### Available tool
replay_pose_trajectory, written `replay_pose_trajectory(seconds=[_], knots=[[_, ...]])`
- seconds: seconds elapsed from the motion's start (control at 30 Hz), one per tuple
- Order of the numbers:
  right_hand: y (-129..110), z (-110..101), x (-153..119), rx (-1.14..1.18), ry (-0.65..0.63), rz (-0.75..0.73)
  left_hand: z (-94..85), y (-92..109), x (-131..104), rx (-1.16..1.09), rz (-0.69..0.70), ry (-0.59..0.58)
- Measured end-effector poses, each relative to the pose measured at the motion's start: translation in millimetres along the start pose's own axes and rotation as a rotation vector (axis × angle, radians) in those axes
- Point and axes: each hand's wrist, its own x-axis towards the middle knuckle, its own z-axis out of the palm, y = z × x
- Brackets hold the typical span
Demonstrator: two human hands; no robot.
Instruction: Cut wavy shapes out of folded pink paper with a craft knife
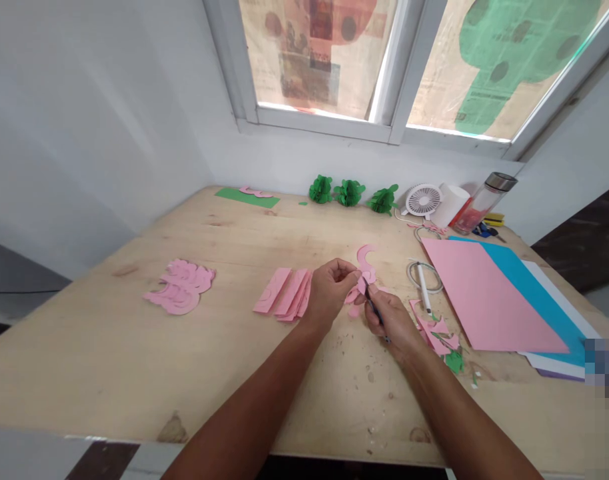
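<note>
Near the middle of the wooden table, my left hand pinches a curved pink paper cutout between thumb and fingers. My right hand is closed round a slim dark pen-like tool; its tip meets the paper by my left fingertips, and I cannot make out its exact kind. More pink paper pieces lie under and between the hands, partly hidden. Just left of my left hand are folded pink paper strips, some with curved outlines. Farther left lies a pile of scalloped pink cutouts.
Pink and green scraps lie right of my right hand, below a white pen-shaped device with a coiled cable. Coloured sheets are stacked at right. Along the wall stand green paper ornaments, a small fan and a glass bottle.
</note>
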Motion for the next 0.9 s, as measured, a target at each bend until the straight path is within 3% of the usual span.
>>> replay_pose_trajectory(seconds=[0.9], knots=[[4.2, -2.5, 2.7, -0.024, 0.024, -0.011, -2.1, 0.0, 0.6, -0.119, -0.136, -0.045]])
